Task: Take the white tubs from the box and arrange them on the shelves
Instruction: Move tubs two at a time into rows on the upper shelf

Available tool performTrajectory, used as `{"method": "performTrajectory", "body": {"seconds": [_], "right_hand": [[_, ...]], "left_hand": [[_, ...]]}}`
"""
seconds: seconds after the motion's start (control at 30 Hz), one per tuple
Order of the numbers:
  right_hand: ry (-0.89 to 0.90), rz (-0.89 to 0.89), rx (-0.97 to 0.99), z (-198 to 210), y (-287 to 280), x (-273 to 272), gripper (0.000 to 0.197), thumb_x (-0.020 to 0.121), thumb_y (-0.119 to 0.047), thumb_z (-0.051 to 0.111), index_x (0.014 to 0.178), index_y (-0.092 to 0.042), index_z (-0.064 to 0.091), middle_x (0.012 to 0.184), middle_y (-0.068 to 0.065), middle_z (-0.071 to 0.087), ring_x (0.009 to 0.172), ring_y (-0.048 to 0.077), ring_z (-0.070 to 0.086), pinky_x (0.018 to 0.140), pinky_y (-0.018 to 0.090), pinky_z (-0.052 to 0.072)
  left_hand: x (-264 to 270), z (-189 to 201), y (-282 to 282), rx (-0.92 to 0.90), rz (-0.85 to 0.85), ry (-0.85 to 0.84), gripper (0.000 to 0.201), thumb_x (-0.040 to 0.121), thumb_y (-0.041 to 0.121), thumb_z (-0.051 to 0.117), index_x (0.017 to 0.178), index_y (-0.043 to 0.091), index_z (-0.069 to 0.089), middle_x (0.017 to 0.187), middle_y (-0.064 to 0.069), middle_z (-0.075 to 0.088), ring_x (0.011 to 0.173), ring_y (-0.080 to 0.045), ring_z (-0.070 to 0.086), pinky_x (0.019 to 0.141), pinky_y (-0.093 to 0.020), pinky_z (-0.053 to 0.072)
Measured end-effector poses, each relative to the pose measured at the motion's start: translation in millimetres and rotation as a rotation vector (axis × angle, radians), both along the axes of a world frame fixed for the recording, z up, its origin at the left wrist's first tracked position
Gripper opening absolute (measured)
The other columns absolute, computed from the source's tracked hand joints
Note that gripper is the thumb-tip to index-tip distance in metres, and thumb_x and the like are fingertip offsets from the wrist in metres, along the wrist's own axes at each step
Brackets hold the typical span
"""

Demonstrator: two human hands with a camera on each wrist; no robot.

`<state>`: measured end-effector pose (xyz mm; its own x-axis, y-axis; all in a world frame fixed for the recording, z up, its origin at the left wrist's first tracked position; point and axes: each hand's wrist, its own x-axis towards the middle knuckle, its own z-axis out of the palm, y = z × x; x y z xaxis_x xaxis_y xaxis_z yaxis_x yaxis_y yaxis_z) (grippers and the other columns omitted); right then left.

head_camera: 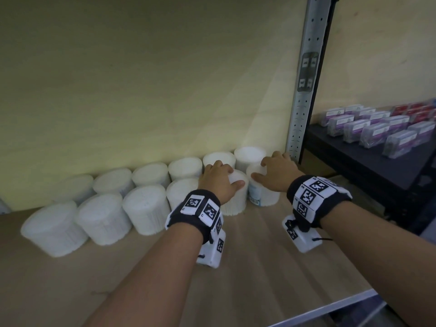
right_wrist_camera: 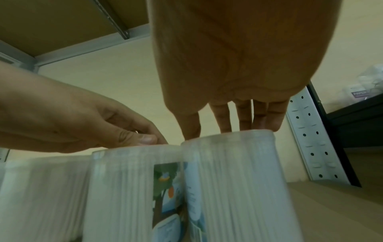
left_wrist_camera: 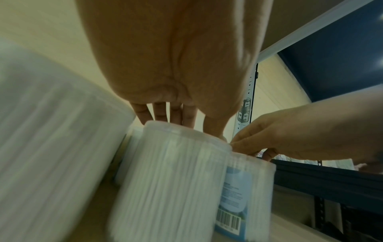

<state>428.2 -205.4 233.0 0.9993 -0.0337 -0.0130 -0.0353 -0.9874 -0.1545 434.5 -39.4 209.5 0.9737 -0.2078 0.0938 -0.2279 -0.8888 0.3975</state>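
Two rows of white tubs (head_camera: 146,208) stand on the wooden shelf board (head_camera: 259,267) against the wall. My left hand (head_camera: 224,175) grips the top of a front-row tub (head_camera: 236,201) from above, thumb on its near side. Just right of it, my right hand (head_camera: 271,168) grips the top of a tub with a blue label (head_camera: 262,194) the same way. The two tubs stand upright, side by side and touching. In the left wrist view my left hand (left_wrist_camera: 190,126) holds its tub (left_wrist_camera: 172,180). The right wrist view shows my right hand (right_wrist_camera: 223,129) on the labelled tub (right_wrist_camera: 238,188). No box is in view.
A perforated grey metal upright (head_camera: 304,90) stands just right of the tubs at the shelf's end. Beyond it a dark shelf (head_camera: 342,156) carries purple and red packs (head_camera: 377,131). Bare board lies in front of the tubs up to the metal front edge (head_camera: 330,305).
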Motion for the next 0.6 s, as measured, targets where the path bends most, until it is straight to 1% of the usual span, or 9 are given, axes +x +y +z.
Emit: {"method": "performTrajectory", "body": {"seconds": [0.17,0.3,0.37,0.43,0.5,0.57,0.6], "right_hand": [[0.032,0.034,0.01,2.9,-1.6,0.7,0.055,0.092,-0.048,0.049,0.134,-0.012,0.049,0.137,0.013,0.043,0.13,0.033,0.035,0.105,0.045,0.035],[0.08,0.073,0.038,6.1,-5.4,1.5,0.052,0.093,-0.042,0.051,0.14,-0.021,0.043,0.145,0.005,0.038,0.135,0.029,0.033,0.111,0.048,0.032],[0.106,0.09,0.05,5.9,-7.4,3.0,0.05,0.092,-0.035,0.051,0.14,-0.025,0.043,0.147,0.002,0.037,0.137,0.027,0.032,0.113,0.049,0.029],[0.138,0.09,0.087,6.4,-7.7,4.1,0.049,0.088,-0.026,0.051,0.136,-0.03,0.046,0.147,0.002,0.038,0.137,0.026,0.033,0.114,0.047,0.029],[0.142,0.085,0.148,8.1,-5.7,3.7,0.048,0.083,-0.021,0.05,0.129,-0.033,0.053,0.145,0.004,0.041,0.135,0.027,0.036,0.113,0.046,0.032],[0.086,0.081,0.175,9.7,-3.4,3.3,0.041,0.084,-0.022,0.051,0.124,-0.029,0.058,0.141,0.004,0.043,0.132,0.027,0.038,0.111,0.043,0.034],[0.043,0.07,0.17,10.1,-2.5,3.0,0.038,0.087,-0.026,0.052,0.124,-0.025,0.059,0.14,0.005,0.043,0.131,0.028,0.037,0.11,0.043,0.035]], "left_hand": [[1.1,-0.2,0.4,0.009,-0.005,0.0,0.053,0.088,0.049,0.057,0.131,0.018,0.051,0.131,-0.003,0.047,0.126,-0.025,0.04,0.103,-0.039,0.038],[1.2,-0.5,0.7,0.008,-0.006,0.005,0.053,0.088,0.049,0.057,0.131,0.018,0.051,0.131,-0.004,0.046,0.126,-0.025,0.039,0.104,-0.041,0.038],[1.6,-0.6,0.4,0.01,-0.002,0.006,0.053,0.088,0.049,0.057,0.13,0.018,0.052,0.132,-0.004,0.046,0.126,-0.025,0.039,0.103,-0.04,0.038],[1.7,-0.3,0.2,0.016,0.0,0.003,0.053,0.088,0.049,0.057,0.13,0.018,0.052,0.132,-0.003,0.047,0.126,-0.025,0.04,0.103,-0.04,0.038],[1.4,0.1,0.0,0.022,0.002,-0.001,0.053,0.088,0.049,0.056,0.13,0.018,0.052,0.131,-0.003,0.047,0.126,-0.025,0.04,0.102,-0.04,0.038],[1.1,0.2,-0.4,0.021,0.004,0.0,0.052,0.088,0.048,0.056,0.131,0.018,0.051,0.132,-0.003,0.047,0.126,-0.025,0.04,0.102,-0.039,0.037],[0.9,0.3,-0.3,0.02,0.004,-0.001,0.052,0.088,0.048,0.056,0.131,0.018,0.051,0.132,-0.003,0.046,0.126,-0.025,0.04,0.102,-0.039,0.037]]}}
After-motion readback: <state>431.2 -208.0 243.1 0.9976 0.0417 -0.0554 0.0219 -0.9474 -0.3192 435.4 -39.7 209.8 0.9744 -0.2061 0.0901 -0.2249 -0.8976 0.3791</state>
